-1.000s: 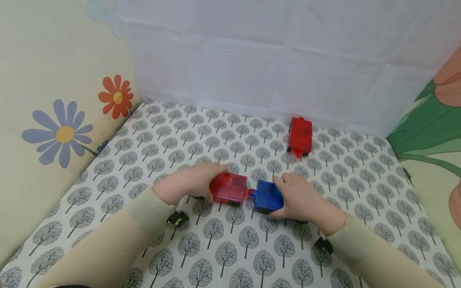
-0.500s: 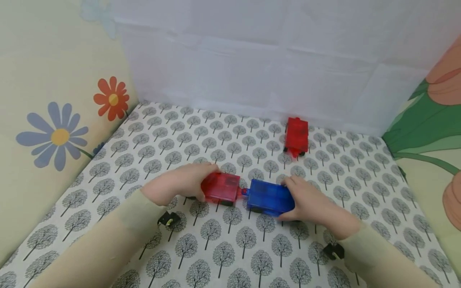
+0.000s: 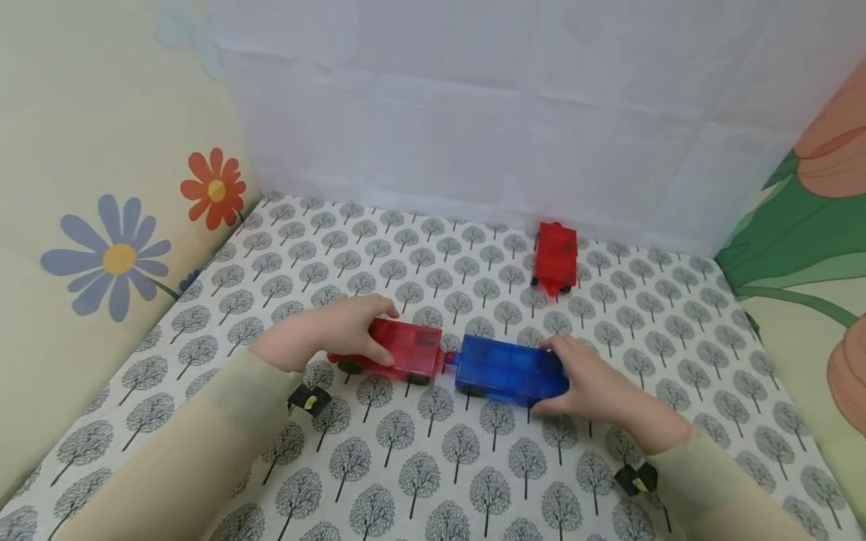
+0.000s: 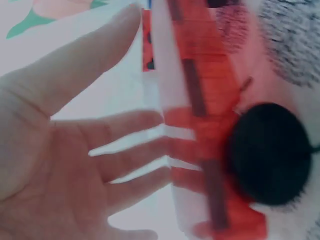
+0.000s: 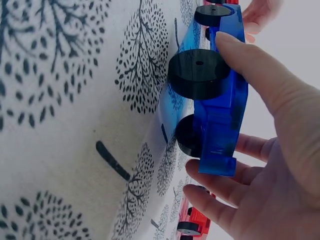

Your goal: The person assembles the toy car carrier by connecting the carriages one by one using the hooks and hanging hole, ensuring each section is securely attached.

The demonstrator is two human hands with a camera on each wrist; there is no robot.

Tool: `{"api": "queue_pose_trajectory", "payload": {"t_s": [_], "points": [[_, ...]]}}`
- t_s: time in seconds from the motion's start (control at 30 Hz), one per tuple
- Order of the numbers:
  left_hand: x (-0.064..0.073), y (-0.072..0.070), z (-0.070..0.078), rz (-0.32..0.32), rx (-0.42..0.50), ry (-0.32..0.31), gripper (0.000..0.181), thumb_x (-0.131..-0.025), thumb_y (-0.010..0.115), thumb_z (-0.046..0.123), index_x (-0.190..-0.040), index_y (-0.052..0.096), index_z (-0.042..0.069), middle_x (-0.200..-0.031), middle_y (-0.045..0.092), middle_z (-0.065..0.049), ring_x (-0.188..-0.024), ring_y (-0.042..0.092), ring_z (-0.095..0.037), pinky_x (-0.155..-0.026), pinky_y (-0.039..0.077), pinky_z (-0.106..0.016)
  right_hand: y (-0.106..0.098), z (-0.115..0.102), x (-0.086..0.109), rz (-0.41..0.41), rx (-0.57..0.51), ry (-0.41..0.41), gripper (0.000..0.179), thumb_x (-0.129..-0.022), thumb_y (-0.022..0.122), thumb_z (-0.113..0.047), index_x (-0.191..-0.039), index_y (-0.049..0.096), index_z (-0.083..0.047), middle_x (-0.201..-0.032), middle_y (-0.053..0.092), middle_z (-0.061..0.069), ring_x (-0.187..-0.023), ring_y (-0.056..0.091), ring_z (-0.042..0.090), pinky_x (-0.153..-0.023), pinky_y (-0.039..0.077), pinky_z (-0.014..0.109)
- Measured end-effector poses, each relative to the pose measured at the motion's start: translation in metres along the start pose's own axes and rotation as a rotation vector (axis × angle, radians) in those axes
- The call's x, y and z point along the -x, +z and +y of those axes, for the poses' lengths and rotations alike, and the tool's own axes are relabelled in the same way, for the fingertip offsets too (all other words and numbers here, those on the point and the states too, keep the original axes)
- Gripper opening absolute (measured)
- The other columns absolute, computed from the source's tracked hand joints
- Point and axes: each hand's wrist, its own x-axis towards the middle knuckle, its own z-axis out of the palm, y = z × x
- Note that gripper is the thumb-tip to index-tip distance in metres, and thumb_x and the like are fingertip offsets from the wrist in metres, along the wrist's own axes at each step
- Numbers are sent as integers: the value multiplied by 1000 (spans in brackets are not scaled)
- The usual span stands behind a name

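Observation:
A see-through red toy car base with black wheels stands on the tree-print cloth, its hitch joined end to end with a blue toy car base. Over the red one's left end is my left hand; in the left wrist view its thumb and fingers are spread and straight, the palm apart from the red side. My right hand holds the blue base by its right end, thumb on the near side. In the right wrist view the thumb lies by a black wheel, with fingers behind.
Another red toy car base stands farther back, near the white backdrop. Flower-printed panels rise on the left and right of the tree-print cloth.
The joined red and blue bases have shifted slightly left in the head view. My left hand has loosened and uncovered more of the red one; my right hand has slid toward the blue one's right end.

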Motion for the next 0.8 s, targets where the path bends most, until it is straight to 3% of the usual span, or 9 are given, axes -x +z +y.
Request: {"api": "queue_pose_trajectory", "payload": {"t_s": [0.1,0.23,0.47,0.63,0.8], "points": [[-5,-3,12,65,-5,14,72,-76,85,37,-133,55,4,-131,58,-13,-118,54,-32,-101,42,-52,0,1,1,-6,-15,4,92,-64,90,-49,-135,47,-8,-130,52,9,-119,51,28,-99,44,51],[-13,-1,42,125,-7,63,74,-78,84,38,-138,53,8,-140,51,-12,-127,49,-33,-106,38,-51,-1,1,1,-15,-32,12,93,-64,91,-47,-136,47,-9,-131,52,10,-120,51,28,-99,44,50],[-33,27,93,98,-2,138,82,-76,84,43,-144,48,14,-140,49,-8,-125,49,-24,-104,41,-42,-1,2,-1,-12,-34,-1,91,-66,90,-48,-136,46,-9,-132,52,12,-119,51,29,-98,45,50],[-48,52,108,90,-109,145,86,-74,84,49,-144,49,15,-137,53,-6,-125,50,-25,-106,38,-44,0,3,-1,-15,-37,5,90,-67,89,-48,-137,46,-10,-132,53,10,-118,52,28,-96,46,50],[-57,66,115,98,-187,148,89,-71,85,52,-143,51,13,-135,56,-6,-124,50,-24,-109,30,-50,0,4,0,-13,-44,8,90,-68,89,-48,-136,46,-9,-131,53,11,-116,54,28,-94,47,50]]}}
